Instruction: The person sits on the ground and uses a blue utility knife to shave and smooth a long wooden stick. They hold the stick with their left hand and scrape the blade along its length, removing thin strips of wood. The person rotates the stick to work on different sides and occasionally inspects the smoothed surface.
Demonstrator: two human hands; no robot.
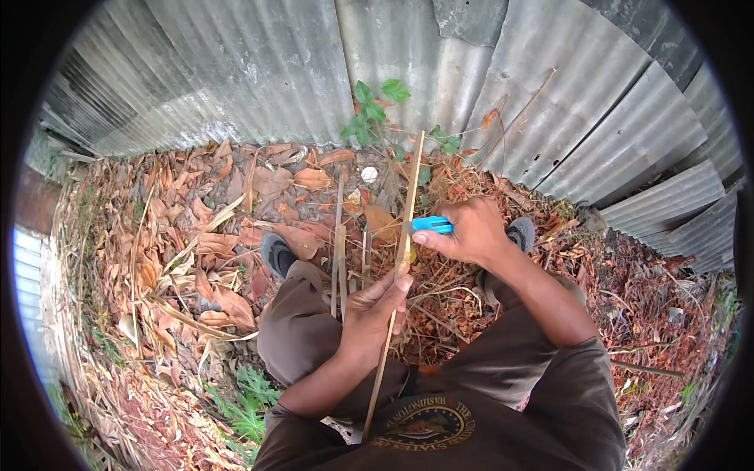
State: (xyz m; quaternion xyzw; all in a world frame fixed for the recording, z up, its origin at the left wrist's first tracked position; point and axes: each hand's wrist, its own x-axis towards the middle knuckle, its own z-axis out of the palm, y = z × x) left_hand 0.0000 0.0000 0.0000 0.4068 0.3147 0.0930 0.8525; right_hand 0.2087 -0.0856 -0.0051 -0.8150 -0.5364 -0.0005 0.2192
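A long, thin bamboo strip slants from my lap up toward the metal fence. My left hand is closed around its middle, thumb lying along it. In my right hand is a blue utility knife, gripped with its front end against the strip a little above my left hand. The blade itself is too small to make out. Several more thin strips lie on the ground between my feet, partly hidden behind my left hand.
Dry brown leaves cover the ground around me. A corrugated metal fence stands in front, with a green plant at its foot. My shoes rest on either side. A thin stick leans on the fence at the right.
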